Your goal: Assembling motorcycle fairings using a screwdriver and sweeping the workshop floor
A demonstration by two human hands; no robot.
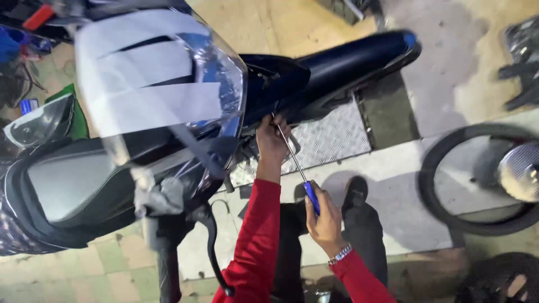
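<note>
Blue-handled screwdriver [296, 168] gripped tight in right hand [324, 223]; left hand [272, 141] fingers curled round its shaft near the scooter [314, 70] panel. Tip could slip & scratch paint.

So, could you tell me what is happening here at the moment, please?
A person in red sleeves is working on a dark blue motorbike. The right hand grips the blue handle of a long screwdriver, its tip up against the bodywork. The left hand rests near the tip. A loose tyre lies on the floor alongside.
</note>
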